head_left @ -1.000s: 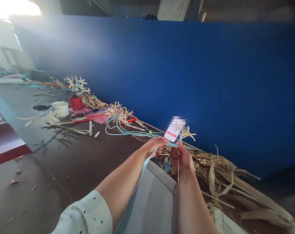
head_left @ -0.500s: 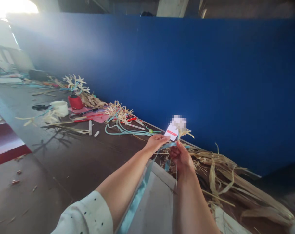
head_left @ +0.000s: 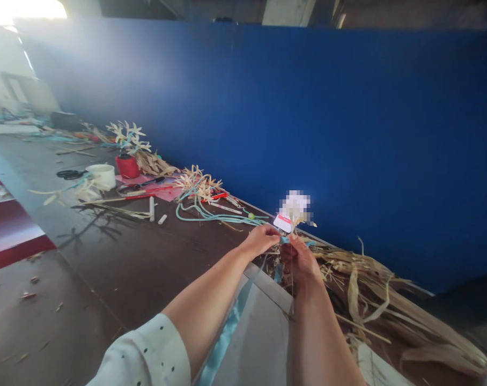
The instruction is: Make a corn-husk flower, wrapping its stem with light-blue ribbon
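Note:
My left hand (head_left: pixel 263 240) is closed, its thumb and fingertips pinching a light-blue tape strip (head_left: pixel 284 239). Against it, my right hand (head_left: pixel 303 258) grips the top of a thin stem (head_left: pixel 292 292), which hangs below the fingers. A pale dried-husk flower (head_left: pixel 296 224) shows just above the right fingertips, partly hidden by a blurred patch. The blue strip bends around the stem between both hands, and a long length of it seems to trail down beside my left forearm. Right behind the hands stands a lit phone (head_left: pixel 282 223).
Dried corn husks (head_left: pixel 372 279) heap up at right along the blue partition (head_left: pixel 308 118). Blue-wrapped stems (head_left: pixel 203 215) with husk flowers (head_left: pixel 197 183) lie left of the hands. Farther left are a white cup (head_left: pixel 102 177), a red thread spool (head_left: pixel 127 166) and black scissors (head_left: pixel 71 174).
My left hand has moved slightly right and down, closer to my right hand. The blue strip between them is now shorter and folded at the stem. The flower shows less.

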### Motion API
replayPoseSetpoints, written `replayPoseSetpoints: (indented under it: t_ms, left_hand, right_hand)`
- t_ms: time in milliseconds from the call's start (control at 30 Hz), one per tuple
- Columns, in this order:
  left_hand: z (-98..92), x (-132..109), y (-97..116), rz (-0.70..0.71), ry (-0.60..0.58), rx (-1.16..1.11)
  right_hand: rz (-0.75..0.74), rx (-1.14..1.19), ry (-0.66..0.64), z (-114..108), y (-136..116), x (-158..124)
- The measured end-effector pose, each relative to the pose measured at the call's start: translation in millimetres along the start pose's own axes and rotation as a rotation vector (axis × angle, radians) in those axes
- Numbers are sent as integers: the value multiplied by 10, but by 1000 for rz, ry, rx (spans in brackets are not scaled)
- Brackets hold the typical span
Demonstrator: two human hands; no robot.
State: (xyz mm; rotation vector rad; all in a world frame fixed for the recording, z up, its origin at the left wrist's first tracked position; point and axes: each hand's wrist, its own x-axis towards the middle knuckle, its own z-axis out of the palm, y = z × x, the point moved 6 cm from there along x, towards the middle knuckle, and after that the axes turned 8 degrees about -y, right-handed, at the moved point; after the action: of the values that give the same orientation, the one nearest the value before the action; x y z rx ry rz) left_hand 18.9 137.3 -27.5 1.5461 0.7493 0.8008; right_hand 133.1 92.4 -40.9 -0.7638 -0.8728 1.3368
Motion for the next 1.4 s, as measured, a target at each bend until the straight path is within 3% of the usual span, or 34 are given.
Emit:
replayPoseSetpoints:
  t_ms: [200,333,667,1067,1400]
  left_hand:
    - [34,-26,35,-31,-48,-161]
    - [58,-40,40,-36,-84,-146]
    - [42,-29,6,-21,-59,-84]
    - [32,-18,23,-2,-63,-171]
    - [-18,1,-2,17,28,-38]
  right_hand:
    - [11,-32,-11,13,9,-1]
    - [3,-40,-9,29,11,0]
    - [32,-54,36,2,20,-10]
    - [20,-38,8,54,15,-18]
    - [21,-36,4,32,26,1]
